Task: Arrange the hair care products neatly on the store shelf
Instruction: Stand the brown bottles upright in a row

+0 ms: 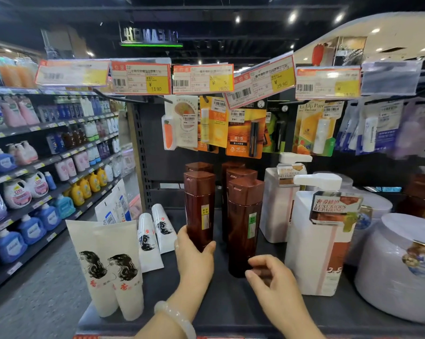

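At nine o'clock a long aisle rack (47, 152) carries rows of detergent and soap bottles. At three o'clock stand pale round tubs (399, 270), and beside them two white pump bottles (316, 243), one behind the other. At twelve o'clock price tags (201, 79) hang over carded lip balms (243, 128) on hooks. At eight o'clock white tubes (116, 267) printed with a long-haired head stand cap-down in two pairs.

The dark shelf (216, 304) is a low display deck in a shop with a black ceiling and spot lights; the far sign is too blurred to read.

Brown square-capped bottles stand in two files at the centre. The left hand (194, 255), a pale bangle (174, 319) on its wrist, grips the front left brown bottle (199, 206) low down, thumb on the right face. The right hand (275, 282) sits at the foot of the front right brown bottle (245, 223), fingers curled; it seems to touch it, though a firm hold is unclear.
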### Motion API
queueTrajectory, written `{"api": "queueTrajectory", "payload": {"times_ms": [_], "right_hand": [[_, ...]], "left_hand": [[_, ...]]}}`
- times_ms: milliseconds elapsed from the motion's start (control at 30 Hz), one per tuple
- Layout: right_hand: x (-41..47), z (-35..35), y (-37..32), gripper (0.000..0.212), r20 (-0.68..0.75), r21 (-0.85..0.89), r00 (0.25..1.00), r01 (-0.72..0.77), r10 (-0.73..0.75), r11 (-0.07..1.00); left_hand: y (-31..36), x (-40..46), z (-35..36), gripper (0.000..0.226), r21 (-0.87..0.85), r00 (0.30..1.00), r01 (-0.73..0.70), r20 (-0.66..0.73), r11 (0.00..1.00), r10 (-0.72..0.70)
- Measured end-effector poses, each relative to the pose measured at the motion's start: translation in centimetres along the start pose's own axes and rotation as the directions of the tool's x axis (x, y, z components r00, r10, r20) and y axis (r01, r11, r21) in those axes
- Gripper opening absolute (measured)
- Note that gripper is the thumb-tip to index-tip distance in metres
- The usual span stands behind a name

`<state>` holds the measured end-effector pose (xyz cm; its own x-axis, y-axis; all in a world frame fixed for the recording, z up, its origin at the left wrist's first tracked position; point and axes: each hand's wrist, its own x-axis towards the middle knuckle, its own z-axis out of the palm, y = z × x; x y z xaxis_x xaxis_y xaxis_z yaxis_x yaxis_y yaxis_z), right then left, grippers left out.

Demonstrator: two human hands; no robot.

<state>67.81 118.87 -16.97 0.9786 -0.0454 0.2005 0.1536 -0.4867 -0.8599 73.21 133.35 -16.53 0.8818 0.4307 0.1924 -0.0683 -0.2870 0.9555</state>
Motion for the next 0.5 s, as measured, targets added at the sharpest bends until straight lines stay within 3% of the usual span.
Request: {"api": "queueTrajectory", "payload": {"times_ms": [200,500], "right_hand": [[0.7,0.3,0.6,0.028,-0.063,-0.016,0.998,-0.032,0.031,0.999],[1.6,1.4,0.3,0.071,-0.034,-0.045,0.995,-0.096,0.094,0.994]], "left_hand": [[-0.4,-0.5,-0.1,0.06,0.055,0.999,-0.045,0.005,0.997,0.044],[-0.1,-0.8,-0.6,0.064,0.089,0.998,-0.04,0.045,0.995,0.036]]}}
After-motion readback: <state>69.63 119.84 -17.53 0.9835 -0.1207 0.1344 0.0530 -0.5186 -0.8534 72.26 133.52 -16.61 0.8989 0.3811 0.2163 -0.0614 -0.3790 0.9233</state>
